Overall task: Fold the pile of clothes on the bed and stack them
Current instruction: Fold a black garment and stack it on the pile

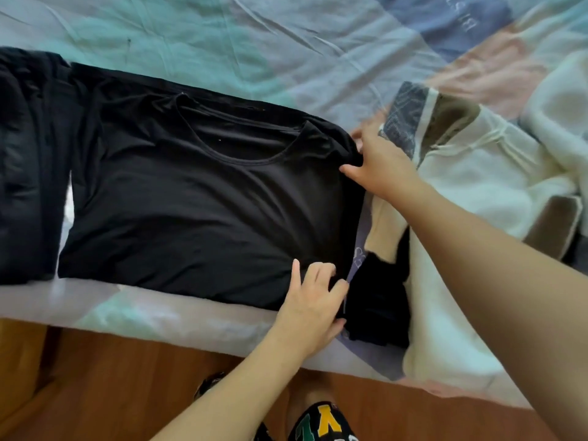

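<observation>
Lay flat near the bed's front edge, neck hole up: a black, thin, round-necked T-shirt (197, 198), spread smooth, probably for a clean fold. Gripped at its right shoulder by the right hand (380, 167), thumb curled over the cloth; pinched at the right lower edge by the left hand (310, 300). Held at both ends of one side, likely to carry that side inward. Left waiting alongside: darker black garments (28, 167), and a cream fleecy heap (483, 179) on the patchwork pastel bedsheet (222, 43).

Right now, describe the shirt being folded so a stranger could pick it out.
On the pastel patchwork bedsheet, near the bed's front edge, lies a black round-neck T-shirt, spread flat. Both hands grip its right side; unlike the bunched black clothes to its left, its neckline shows.
</observation>
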